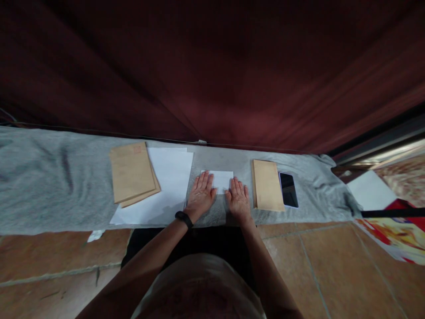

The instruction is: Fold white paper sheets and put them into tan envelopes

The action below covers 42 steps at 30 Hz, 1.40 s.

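A small white sheet of paper (222, 179), possibly folded, lies on the grey cloth in front of me. My left hand (201, 191) rests flat over its left end, fingers stretched out and a dark band on the wrist. At its right end my right hand (238, 198) lies flat too, fingers extended. The paper's middle shows between the two hands, while its ends are partly covered by my fingers. Left of my left hand are large white paper sheets (172, 177), with brown envelopes (133, 173) lying over their left part. Another stack of brown envelopes (268, 185) sits right of my right hand.
A smartphone (288, 189) lies just right of the right-hand envelopes. The grey cloth (59, 177) covers a long narrow surface backed by a dark red curtain-like covering (212, 88). Colourful printed packaging (398, 235) is at the far right, above tiled floor (308, 257).
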Available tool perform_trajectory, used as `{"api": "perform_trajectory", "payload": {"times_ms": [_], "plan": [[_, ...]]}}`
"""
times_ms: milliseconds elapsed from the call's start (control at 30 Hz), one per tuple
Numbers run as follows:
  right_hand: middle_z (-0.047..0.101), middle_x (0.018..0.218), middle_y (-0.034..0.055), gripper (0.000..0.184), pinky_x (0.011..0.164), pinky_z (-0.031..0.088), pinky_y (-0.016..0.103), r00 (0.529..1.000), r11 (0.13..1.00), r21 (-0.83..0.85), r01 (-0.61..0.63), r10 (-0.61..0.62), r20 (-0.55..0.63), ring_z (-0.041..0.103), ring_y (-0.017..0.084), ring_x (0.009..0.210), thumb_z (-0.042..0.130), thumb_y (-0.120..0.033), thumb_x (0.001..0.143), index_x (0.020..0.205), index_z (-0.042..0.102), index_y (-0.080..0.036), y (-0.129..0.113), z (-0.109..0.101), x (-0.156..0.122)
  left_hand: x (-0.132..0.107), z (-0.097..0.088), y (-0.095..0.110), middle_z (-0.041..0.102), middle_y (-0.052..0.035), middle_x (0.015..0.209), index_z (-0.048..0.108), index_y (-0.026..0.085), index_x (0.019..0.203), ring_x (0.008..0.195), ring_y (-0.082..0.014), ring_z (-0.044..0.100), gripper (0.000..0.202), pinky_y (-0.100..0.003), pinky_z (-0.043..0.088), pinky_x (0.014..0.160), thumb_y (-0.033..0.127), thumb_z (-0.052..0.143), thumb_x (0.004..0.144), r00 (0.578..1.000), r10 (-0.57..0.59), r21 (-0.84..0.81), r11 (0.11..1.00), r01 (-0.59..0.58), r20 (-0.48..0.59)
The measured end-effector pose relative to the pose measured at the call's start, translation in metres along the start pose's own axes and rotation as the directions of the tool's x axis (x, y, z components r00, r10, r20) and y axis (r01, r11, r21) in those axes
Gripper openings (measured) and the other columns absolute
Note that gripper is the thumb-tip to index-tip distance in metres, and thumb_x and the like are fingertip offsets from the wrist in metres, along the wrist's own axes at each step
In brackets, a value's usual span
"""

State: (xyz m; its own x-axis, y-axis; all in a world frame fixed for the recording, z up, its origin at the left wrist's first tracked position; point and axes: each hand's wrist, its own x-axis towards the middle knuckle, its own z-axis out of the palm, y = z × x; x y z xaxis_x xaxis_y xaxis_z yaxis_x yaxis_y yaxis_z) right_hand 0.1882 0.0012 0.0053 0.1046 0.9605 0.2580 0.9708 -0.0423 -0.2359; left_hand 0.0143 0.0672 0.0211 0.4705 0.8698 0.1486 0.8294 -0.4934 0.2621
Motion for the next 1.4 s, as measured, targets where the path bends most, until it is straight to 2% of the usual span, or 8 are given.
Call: {"api": "perform_trajectory", "payload": {"times_ms": [267,433,533,700,933,1100,1233,1400], "plan": [[0.040,0.159,0.0165,0.055,0.122,0.025,0.051,0.999,0.999,0.031,-0.045,0.045,-0.013,0.033,0.027,0.150,0.027,-0.037,0.108,0.154,0.038,-0.010,0.001,-0.003,0.009,0.001,0.003,-0.001,0.027,-0.0183,0.164,0.034,0.005,0.154,0.155,-0.0287,0.019,0.063,-0.049,0.019,0.127,0.038,0.035,0.101,1.000,0.001,0.002,1.000,-0.001,-0.008],[0.039,0.160,0.0105,0.054,0.124,0.022,0.045,0.991,0.989,0.116,0.089,-0.100,0.089,0.033,0.023,0.150,0.029,-0.039,0.108,0.155,0.039,-0.015,-0.013,-0.001,0.021,0.001,0.003,-0.001,0.028,-0.0179,0.165,0.034,0.005,0.154,0.155,-0.0290,0.019,0.062,-0.049,0.020,0.126,0.038,0.036,0.101,1.000,0.007,0.019,1.000,-0.007,0.001],[0.039,0.161,0.0100,0.054,0.124,0.020,0.047,0.988,0.988,0.113,0.103,-0.115,0.104,0.033,0.024,0.150,0.030,-0.040,0.108,0.156,0.037,-0.016,-0.017,0.005,0.024,0.000,0.005,-0.003,0.028,-0.0174,0.165,0.035,0.006,0.154,0.155,-0.0287,0.018,0.062,-0.049,0.020,0.126,0.038,0.036,0.101,1.000,0.015,0.030,0.999,-0.015,-0.004],[0.038,0.161,0.0119,0.055,0.123,0.022,0.050,0.996,0.996,0.068,0.059,-0.063,0.061,0.031,0.026,0.151,0.033,-0.040,0.107,0.157,0.034,-0.016,-0.011,0.011,0.029,-0.001,0.009,-0.005,0.027,-0.0172,0.165,0.034,0.007,0.155,0.155,-0.0283,0.017,0.062,-0.049,0.020,0.126,0.039,0.037,0.102,0.999,0.021,0.032,0.999,-0.020,-0.029],[0.037,0.160,0.0168,0.059,0.123,0.022,0.050,1.000,1.000,0.016,0.005,-0.005,0.014,0.032,0.028,0.150,0.032,-0.042,0.107,0.156,0.035,-0.009,-0.003,0.014,0.037,0.000,0.009,-0.004,0.029,-0.0163,0.164,0.033,0.008,0.156,0.155,-0.0281,0.021,0.063,-0.049,0.020,0.126,0.039,0.036,0.101,1.000,0.001,0.017,1.000,-0.001,-0.024],[0.040,0.158,0.0202,0.058,0.121,0.022,0.052,0.995,0.996,0.008,-0.083,0.084,-0.053,0.034,0.030,0.148,0.033,-0.040,0.107,0.154,0.037,-0.006,0.002,0.014,0.039,0.000,0.008,-0.004,0.030,-0.0154,0.164,0.032,0.009,0.156,0.154,-0.0280,0.022,0.064,-0.049,0.020,0.126,0.040,0.037,0.101,0.999,-0.002,0.013,1.000,0.002,-0.033],[0.051,0.151,0.0184,0.050,0.115,0.031,0.050,0.985,0.988,0.053,-0.144,0.149,-0.085,0.044,0.030,0.139,0.035,-0.033,0.106,0.148,0.047,-0.011,0.002,0.008,0.036,0.000,0.007,-0.003,0.028,-0.0168,0.165,0.033,0.007,0.156,0.154,-0.0283,0.021,0.064,-0.048,0.019,0.126,0.040,0.037,0.101,1.000,-0.002,0.024,1.000,0.002,-0.020],[0.062,0.128,0.0186,0.042,0.100,0.042,0.047,0.972,0.970,0.092,-0.225,0.230,-0.051,0.055,0.032,0.118,0.040,-0.030,0.101,0.136,0.059,-0.016,-0.003,-0.001,0.027,0.000,0.007,-0.003,0.026,-0.0169,0.165,0.033,0.007,0.156,0.155,-0.0283,0.019,0.064,-0.049,0.019,0.126,0.040,0.036,0.102,1.000,0.002,0.009,1.000,-0.002,-0.024]]}}
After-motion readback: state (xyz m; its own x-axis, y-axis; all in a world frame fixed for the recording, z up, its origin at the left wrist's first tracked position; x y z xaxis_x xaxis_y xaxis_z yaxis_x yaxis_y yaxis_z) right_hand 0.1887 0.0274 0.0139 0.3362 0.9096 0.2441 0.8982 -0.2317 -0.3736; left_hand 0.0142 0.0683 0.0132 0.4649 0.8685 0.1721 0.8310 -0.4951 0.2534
